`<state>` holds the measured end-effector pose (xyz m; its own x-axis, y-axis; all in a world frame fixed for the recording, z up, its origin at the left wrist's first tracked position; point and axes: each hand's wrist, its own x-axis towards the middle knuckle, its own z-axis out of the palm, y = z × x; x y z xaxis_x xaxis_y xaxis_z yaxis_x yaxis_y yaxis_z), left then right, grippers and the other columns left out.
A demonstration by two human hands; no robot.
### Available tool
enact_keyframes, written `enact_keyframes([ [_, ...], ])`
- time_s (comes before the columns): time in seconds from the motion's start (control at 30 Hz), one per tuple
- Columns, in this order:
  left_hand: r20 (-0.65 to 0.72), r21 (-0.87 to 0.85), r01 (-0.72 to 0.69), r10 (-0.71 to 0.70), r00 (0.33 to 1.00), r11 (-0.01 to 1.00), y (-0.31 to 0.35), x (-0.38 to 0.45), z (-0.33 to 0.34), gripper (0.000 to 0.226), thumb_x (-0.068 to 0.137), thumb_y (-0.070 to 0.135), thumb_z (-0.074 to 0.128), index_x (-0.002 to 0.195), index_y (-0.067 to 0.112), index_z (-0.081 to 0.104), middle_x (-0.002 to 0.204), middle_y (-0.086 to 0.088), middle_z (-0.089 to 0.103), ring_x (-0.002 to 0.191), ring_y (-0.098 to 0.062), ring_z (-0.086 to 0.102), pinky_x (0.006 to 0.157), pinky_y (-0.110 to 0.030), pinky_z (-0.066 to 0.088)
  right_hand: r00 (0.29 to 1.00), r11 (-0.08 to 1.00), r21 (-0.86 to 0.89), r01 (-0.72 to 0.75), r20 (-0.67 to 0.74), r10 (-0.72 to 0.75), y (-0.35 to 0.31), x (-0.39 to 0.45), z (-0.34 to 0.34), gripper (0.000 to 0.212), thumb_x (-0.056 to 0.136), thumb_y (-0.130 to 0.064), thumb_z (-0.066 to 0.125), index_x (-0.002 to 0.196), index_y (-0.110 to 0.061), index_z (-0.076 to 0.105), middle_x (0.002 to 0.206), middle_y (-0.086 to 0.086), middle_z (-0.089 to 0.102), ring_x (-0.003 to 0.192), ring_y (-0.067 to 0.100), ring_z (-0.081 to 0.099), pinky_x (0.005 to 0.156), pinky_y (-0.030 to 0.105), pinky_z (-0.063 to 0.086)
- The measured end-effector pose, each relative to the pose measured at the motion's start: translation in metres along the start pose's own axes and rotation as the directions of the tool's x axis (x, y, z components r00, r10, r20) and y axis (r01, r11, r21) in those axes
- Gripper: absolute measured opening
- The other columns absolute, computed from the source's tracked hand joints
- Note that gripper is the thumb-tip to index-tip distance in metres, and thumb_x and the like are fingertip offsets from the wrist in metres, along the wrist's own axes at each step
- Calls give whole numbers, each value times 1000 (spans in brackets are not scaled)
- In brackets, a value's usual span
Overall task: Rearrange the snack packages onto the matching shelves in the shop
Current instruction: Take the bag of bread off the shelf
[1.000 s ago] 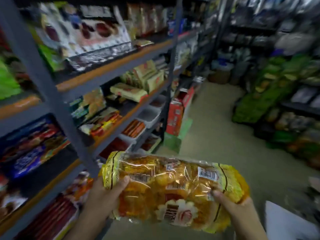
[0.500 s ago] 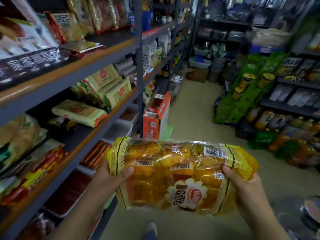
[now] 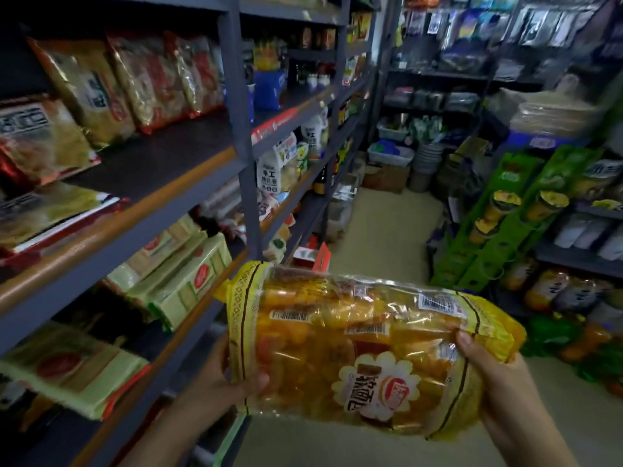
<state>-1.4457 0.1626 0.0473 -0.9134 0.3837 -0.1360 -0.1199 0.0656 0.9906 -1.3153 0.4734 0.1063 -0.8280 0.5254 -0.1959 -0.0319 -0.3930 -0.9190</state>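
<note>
I hold the yellow bread bag (image 3: 367,348) across my front, in the air over the aisle floor (image 3: 381,230), just off the front edge of the shelving unit (image 3: 236,136) on my left; it touches no shelf. My left hand (image 3: 219,382) grips its left end, thumb curled over the printed seam; my right hand (image 3: 495,375) grips the right end from beneath, thumb pressed on top; both are clamped on the bag.

The step, as I judge it, is finding the shelf that matches; the lower boards carry pale green packets (image 3: 182,274), the upper board carries upright red and gold bags (image 3: 135,79), and neither looks like this product, though blur hides much of the labelling; I would slow my head so the labels read clearly before committing.

The film is slick and the contents look soft, so I would keep a light, wide grip at both ends rather than squeeze the middle; when I find the spot I would lead with the left end over the orange shelf lip (image 3: 141,214), keeping clear of the grey upright, and slide it in flat.
</note>
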Motion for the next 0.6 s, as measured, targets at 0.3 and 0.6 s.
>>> enact_keyframes([
  [0.3, -339, -81, -4, -24, 940, 997, 12, 96, 51, 108, 16, 66, 85, 112, 23, 59, 103, -2, 71, 101, -23, 65, 90, -45, 49, 974, 988, -101, -119, 182, 136, -32, 172, 4, 61, 59, -21, 80, 116, -10, 62, 105, 22, 70, 92, 42, 69, 86, 61, 50],
  [0.6, -615, -303, -134, -86, 784, 944, 43, 137, 111, 108, 14, 55, 90, 113, 27, 59, 103, -1, 73, 94, -24, 69, 72, -38, 54, 814, 951, -306, -54, 538, 219, -80, 320, 44, 103, 25, -52, 93, 117, -19, 61, 102, 11, 74, 92, 32, 71, 77, 50, 57],
])
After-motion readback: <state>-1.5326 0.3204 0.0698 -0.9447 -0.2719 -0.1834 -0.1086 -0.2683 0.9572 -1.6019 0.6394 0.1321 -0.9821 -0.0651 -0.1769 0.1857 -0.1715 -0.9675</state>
